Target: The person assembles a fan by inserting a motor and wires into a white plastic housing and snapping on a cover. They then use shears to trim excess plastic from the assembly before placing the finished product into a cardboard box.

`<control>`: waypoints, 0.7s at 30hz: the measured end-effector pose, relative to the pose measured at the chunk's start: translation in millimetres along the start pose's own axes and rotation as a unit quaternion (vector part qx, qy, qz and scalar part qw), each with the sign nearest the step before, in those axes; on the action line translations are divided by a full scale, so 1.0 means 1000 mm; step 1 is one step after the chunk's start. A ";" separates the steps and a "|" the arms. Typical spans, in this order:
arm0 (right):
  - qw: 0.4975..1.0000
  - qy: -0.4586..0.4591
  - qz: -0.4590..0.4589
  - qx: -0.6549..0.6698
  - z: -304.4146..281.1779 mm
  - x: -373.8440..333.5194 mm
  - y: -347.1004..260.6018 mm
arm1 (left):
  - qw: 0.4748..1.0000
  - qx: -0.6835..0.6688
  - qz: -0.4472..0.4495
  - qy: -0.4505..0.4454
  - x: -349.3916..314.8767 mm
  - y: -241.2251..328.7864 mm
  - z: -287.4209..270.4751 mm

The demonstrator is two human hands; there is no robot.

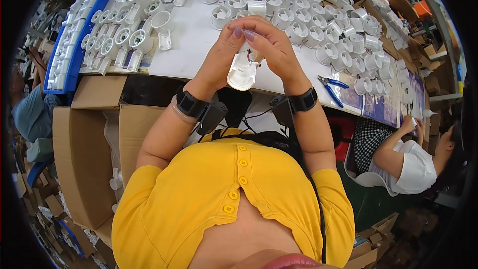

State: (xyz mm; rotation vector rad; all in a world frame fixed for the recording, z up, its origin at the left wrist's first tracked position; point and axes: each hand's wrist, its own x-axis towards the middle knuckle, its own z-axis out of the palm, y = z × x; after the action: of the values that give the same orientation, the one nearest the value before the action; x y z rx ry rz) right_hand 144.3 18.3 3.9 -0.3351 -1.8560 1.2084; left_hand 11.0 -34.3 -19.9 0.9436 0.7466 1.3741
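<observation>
My left hand [222, 55] and my right hand [273, 50] are raised together over the table's front edge, both gripping one white plastic handle-shaped part [242, 73]. A red and a dark wire show inside its open top, between my fingertips. The part hangs upright, its rounded end pointing down toward me. Black bands sit on both wrists.
The white table [191, 45] carries several white round fan housings [303, 20] at the back and right, and more in a blue tray [79, 55] at left. Blue-handled pliers [330, 87] lie right of my hand. An open cardboard box [84, 144] stands lower left. People sit at both sides.
</observation>
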 end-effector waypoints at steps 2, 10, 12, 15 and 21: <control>1.000 0.005 0.001 0.011 -0.001 0.000 0.001 | 1.000 -0.013 -0.006 -0.005 0.001 0.000 0.001; 1.000 0.011 -0.002 0.027 -0.008 0.000 0.006 | 0.997 -0.062 -0.010 -0.036 0.005 -0.002 0.000; 1.000 0.017 -0.014 0.015 -0.010 0.000 0.007 | 0.999 -0.018 0.038 -0.024 0.010 -0.003 0.002; 0.997 0.073 -0.019 0.005 -0.015 -0.004 -0.007 | 0.988 0.073 0.136 0.004 0.014 0.003 -0.001; 0.980 0.002 -0.014 -0.200 -0.023 -0.011 -0.062 | 0.976 0.157 0.145 0.032 0.013 0.024 -0.008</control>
State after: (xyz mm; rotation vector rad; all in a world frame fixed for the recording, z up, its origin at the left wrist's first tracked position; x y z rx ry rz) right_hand 182.9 -5.0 53.5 -0.5280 -2.0889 0.8073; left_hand -6.2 -21.7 -1.1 1.3026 0.9196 1.5725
